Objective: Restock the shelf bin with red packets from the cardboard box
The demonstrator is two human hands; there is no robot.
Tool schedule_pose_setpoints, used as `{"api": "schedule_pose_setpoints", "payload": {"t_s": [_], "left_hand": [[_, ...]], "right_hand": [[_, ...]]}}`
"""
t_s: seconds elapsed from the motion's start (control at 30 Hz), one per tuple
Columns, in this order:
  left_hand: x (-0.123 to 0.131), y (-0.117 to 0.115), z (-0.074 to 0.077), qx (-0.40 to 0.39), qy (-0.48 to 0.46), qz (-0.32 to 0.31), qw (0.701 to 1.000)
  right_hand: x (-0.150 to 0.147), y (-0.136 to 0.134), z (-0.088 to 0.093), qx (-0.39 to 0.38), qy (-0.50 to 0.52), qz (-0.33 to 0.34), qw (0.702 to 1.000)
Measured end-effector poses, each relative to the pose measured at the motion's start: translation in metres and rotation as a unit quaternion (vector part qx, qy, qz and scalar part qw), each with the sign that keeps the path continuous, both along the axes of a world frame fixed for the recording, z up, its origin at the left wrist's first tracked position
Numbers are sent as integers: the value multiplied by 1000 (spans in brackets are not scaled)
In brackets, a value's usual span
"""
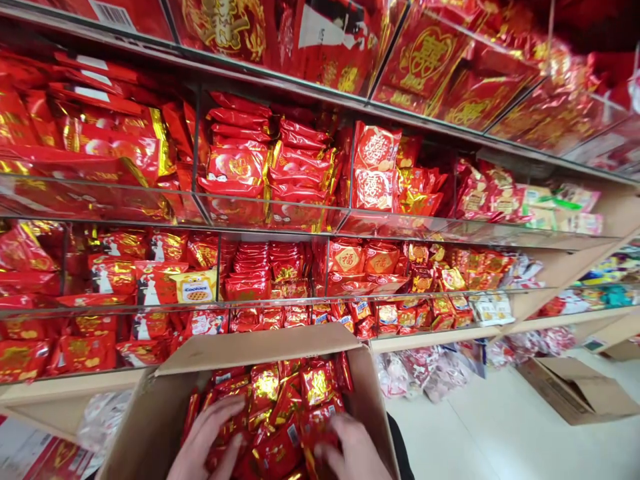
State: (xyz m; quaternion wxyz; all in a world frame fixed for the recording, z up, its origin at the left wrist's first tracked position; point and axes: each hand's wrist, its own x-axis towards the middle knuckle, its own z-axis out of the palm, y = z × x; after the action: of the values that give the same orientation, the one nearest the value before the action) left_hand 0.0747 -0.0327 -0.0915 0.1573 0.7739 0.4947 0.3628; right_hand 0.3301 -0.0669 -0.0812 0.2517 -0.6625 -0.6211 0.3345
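An opened cardboard box [125,433] stands below me, full of small shiny red-and-gold snack packets [277,457]. My left hand [207,437] reaches into its left side, thumb and fingers apart, resting on or just over the packets. On the right side of the box, my right hand [353,447] has its fingers bent round a red packet [313,443]; the fingertips are slightly blurred. Packets under both palms are partly hidden. The far flap [265,350] of the box is folded outward toward the shelf.
Ahead rise shelves with clear front panels [280,207], holding red packets in divided compartments. A yellow cookie packet [197,288] lies on a lower shelf. Clear plastic bags [435,373] lie under the shelves. Another cardboard box [575,393] sits on the pale tiled floor [470,433] at right.
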Motion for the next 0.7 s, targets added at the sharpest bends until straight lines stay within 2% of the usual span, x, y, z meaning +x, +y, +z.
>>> {"api": "schedule_pose_setpoints", "payload": {"t_s": [0.03,0.07,0.13,0.2,0.23,0.27,0.33,0.47,0.6,0.7], "left_hand": [[14,-1,-2,-85,-63,-7,994],[28,-1,-2,-180,-131,-31,974],[52,1,0,-326,-243,-93,909],[69,4,3,-386,-289,-119,868],[74,6,4,-393,-292,-120,864],[77,8,4,-389,-290,-114,867],[77,11,0,-372,-281,-104,879],[65,14,-18,-342,-243,-84,904],[55,16,-34,-334,-205,-42,919],[51,18,-37,-341,-198,-50,918]], "right_hand": [[0,3,8,4,55,-14,998],[-2,6,14,5,124,-32,992],[-12,13,20,-1,306,-82,948],[-23,19,16,-9,443,-125,888],[-28,21,11,-12,478,-139,867],[-32,23,6,-8,487,-149,861],[-37,26,-8,11,449,-157,879],[-38,28,-30,55,350,-153,922],[-41,31,-35,54,236,-77,967],[-42,32,-34,57,197,-55,977]]}}
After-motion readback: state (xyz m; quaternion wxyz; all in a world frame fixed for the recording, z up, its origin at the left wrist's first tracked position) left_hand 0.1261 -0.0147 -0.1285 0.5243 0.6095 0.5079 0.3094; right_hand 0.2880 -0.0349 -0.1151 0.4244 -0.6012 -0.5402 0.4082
